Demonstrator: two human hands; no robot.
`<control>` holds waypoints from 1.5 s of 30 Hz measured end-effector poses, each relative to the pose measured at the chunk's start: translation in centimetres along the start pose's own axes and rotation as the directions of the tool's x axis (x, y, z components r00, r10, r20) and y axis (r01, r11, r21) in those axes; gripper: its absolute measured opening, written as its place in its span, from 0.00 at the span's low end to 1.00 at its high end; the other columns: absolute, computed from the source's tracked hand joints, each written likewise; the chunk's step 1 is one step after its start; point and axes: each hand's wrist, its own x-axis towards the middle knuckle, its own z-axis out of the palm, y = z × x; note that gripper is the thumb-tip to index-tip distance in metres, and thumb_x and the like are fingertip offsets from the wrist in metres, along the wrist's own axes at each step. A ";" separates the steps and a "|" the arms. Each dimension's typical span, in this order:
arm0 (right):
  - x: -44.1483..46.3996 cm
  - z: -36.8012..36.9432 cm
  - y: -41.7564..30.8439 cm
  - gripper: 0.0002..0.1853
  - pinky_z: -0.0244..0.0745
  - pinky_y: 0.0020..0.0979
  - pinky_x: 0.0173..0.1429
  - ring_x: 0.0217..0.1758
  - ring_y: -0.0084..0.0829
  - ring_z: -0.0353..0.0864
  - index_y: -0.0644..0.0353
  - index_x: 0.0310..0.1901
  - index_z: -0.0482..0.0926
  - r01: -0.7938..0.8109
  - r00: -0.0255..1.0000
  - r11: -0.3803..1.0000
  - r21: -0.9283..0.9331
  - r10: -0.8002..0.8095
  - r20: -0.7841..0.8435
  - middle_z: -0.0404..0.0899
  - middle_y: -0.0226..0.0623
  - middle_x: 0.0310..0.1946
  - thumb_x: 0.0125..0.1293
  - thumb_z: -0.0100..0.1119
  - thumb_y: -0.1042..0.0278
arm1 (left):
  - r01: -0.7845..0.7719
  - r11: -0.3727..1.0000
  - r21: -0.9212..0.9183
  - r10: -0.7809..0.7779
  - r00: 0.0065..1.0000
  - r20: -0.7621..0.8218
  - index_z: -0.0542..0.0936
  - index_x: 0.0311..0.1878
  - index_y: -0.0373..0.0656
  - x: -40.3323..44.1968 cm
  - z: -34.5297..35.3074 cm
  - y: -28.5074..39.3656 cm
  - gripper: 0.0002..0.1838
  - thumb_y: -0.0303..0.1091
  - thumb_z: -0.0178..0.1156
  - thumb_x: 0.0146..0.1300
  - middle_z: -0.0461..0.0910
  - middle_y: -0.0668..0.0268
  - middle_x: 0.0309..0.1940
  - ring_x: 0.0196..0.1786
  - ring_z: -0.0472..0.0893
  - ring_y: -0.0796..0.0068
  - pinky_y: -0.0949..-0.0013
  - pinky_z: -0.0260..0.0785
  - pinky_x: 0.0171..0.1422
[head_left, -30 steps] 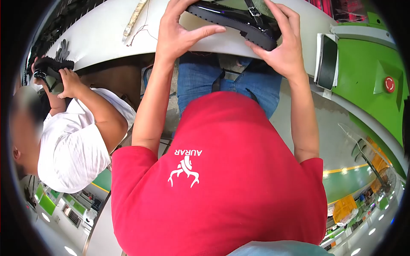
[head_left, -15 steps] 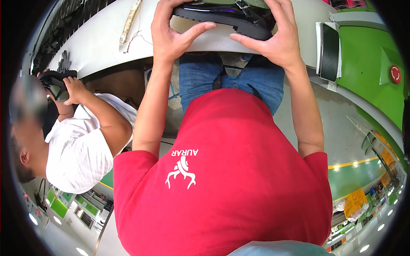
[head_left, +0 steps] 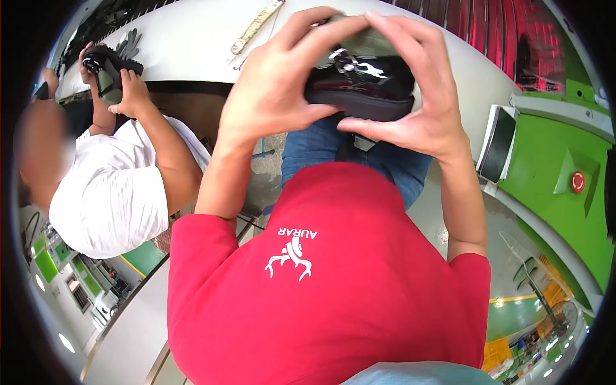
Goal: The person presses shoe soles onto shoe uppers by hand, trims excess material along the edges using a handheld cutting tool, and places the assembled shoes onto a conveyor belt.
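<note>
Raised over the edge of the white worktable, a glossy black shoe (head_left: 366,83) with a metal buckle and a thick dark sole is held between both my hands. My left hand (head_left: 282,77) curls round its left end, thumb under the sole side and fingers over the top. Round the other end wraps my right hand (head_left: 423,83), its thumb along the lower edge. Olive-green material shows at the shoe's upper part, partly covered by my fingers.
The white worktable (head_left: 192,51) carries a long yellowish strip (head_left: 256,25) and a grey glove (head_left: 130,45). At left, a co-worker in a white shirt (head_left: 115,186) handles another dark shoe (head_left: 109,70). A green machine (head_left: 552,173) with a red button (head_left: 578,182) stands right, beside a dark phone-like slab (head_left: 497,144).
My hands have brought the shoe down toward my body and tilted it, so more of its glossy upper shows. The camera view has shifted. The co-worker's shoe has turned.
</note>
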 end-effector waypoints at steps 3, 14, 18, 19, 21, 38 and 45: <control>3.4 1.9 1.0 0.49 0.81 0.37 0.69 0.67 0.34 0.83 0.59 0.81 0.72 -0.174 0.984 0.902 0.394 0.174 0.036 0.81 0.43 0.68 0.59 0.86 0.59 | -0.055 0.998 0.001 0.055 0.991 -0.125 0.79 0.79 0.49 -2.4 -3.4 -1.9 0.54 0.28 0.81 0.39 0.81 0.53 0.72 0.72 0.84 0.47 0.54 0.78 0.75; 8.9 20.2 15.1 0.30 0.88 0.49 0.53 0.46 0.54 0.95 0.49 0.59 0.88 -0.097 0.936 0.820 -0.565 0.268 0.228 0.91 0.50 0.40 0.54 0.79 0.48 | 0.134 0.950 0.281 -0.033 0.940 -0.339 0.79 0.78 0.38 -3.4 -9.7 -1.5 0.52 0.27 0.80 0.40 0.81 0.50 0.71 0.73 0.82 0.54 0.58 0.71 0.80; 5.6 17.2 17.7 0.26 0.87 0.41 0.50 0.50 0.37 0.92 0.61 0.62 0.85 -0.630 0.774 0.759 0.163 0.596 0.214 0.90 0.43 0.49 0.80 0.56 0.46 | 0.016 0.974 0.227 0.044 0.965 -0.259 0.80 0.79 0.57 -2.5 -8.0 -4.4 0.53 0.32 0.85 0.42 0.84 0.56 0.71 0.70 0.85 0.50 0.52 0.80 0.74; 4.3 14.7 17.3 0.28 0.87 0.39 0.50 0.50 0.32 0.91 0.62 0.64 0.85 -0.692 0.710 0.602 0.399 0.667 0.225 0.90 0.40 0.52 0.90 0.48 0.44 | 0.034 0.969 0.244 0.026 0.970 -0.240 0.80 0.79 0.58 -2.3 -7.2 -4.8 0.54 0.31 0.87 0.41 0.83 0.57 0.71 0.69 0.86 0.51 0.53 0.80 0.74; 3.1 9.1 15.1 0.20 0.83 0.34 0.45 0.45 0.27 0.86 0.63 0.66 0.84 -0.702 0.712 0.689 0.181 0.687 0.146 0.88 0.36 0.51 0.84 0.59 0.57 | 0.068 0.958 0.279 -0.012 0.980 -0.196 0.80 0.79 0.60 -1.4 -5.3 -5.7 0.54 0.31 0.88 0.41 0.83 0.58 0.71 0.68 0.87 0.51 0.54 0.82 0.72; 0.2 -5.3 6.8 0.21 0.62 0.30 0.37 0.29 0.19 0.63 0.53 0.65 0.76 -0.059 0.896 0.359 0.932 0.431 -0.109 0.67 0.22 0.30 0.91 0.53 0.44 | -0.240 0.943 0.229 0.206 0.965 0.160 0.73 0.80 0.45 5.7 5.0 -8.4 0.65 0.55 0.91 0.35 0.81 0.60 0.68 0.65 0.87 0.51 0.50 0.83 0.62; 1.8 0.0 9.7 0.24 0.53 0.25 0.29 0.23 0.18 0.54 0.48 0.45 0.79 -0.032 0.819 0.269 0.962 0.559 -0.129 0.60 0.19 0.24 0.87 0.52 0.34 | -0.223 0.948 0.229 0.161 0.952 0.259 0.72 0.74 0.34 6.3 3.1 -4.9 0.62 0.58 0.91 0.38 0.83 0.51 0.63 0.64 0.84 0.46 0.52 0.81 0.65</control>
